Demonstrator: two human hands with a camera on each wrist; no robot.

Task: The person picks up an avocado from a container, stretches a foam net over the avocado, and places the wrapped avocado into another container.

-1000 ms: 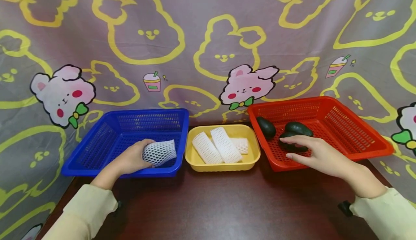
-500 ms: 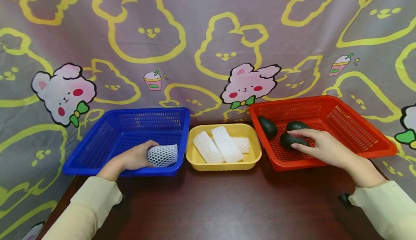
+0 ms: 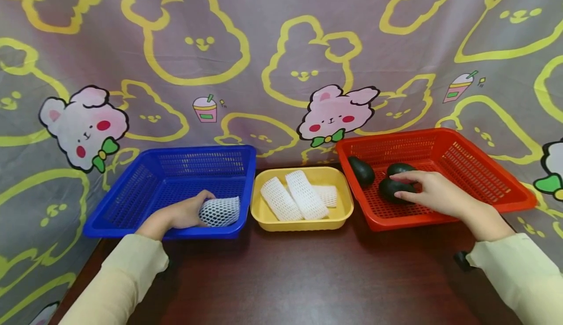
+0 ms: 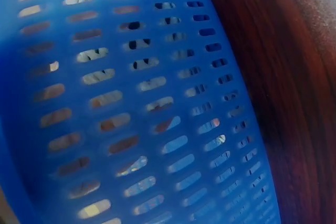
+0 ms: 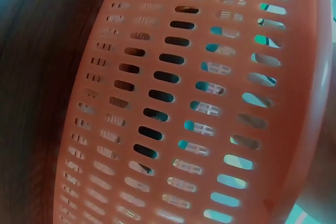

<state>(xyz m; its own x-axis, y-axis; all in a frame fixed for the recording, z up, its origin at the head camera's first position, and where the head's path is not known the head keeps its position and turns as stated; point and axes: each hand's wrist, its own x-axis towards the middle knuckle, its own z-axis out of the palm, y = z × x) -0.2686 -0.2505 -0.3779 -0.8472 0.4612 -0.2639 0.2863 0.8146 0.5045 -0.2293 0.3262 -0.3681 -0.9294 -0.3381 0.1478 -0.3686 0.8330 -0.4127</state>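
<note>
In the head view my left hand (image 3: 186, 211) grips one end of an avocado in a white foam net sleeve (image 3: 220, 211), low in the front right corner of the blue basket (image 3: 171, 234). Its far fingers are hidden. Over at the red basket (image 3: 409, 221), my right hand (image 3: 433, 192) holds a dark green avocado (image 3: 389, 190) between thumb and fingers. A second avocado (image 3: 400, 168) lies just behind it, and another avocado (image 3: 362, 172) rests by the left wall. Both wrist views mostly show basket walls, with the hands hidden.
Between the baskets stands a yellow tray (image 3: 299, 226) with several white foam net sleeves (image 3: 306, 195) in it. All three containers sit on a dark brown table (image 3: 303, 271), before a patterned curtain (image 3: 272, 46).
My left hand has lowered slightly and shifted right with the netted avocado. My right hand has come from hovering over the avocados to closing its thumb and fingers on the front one.
</note>
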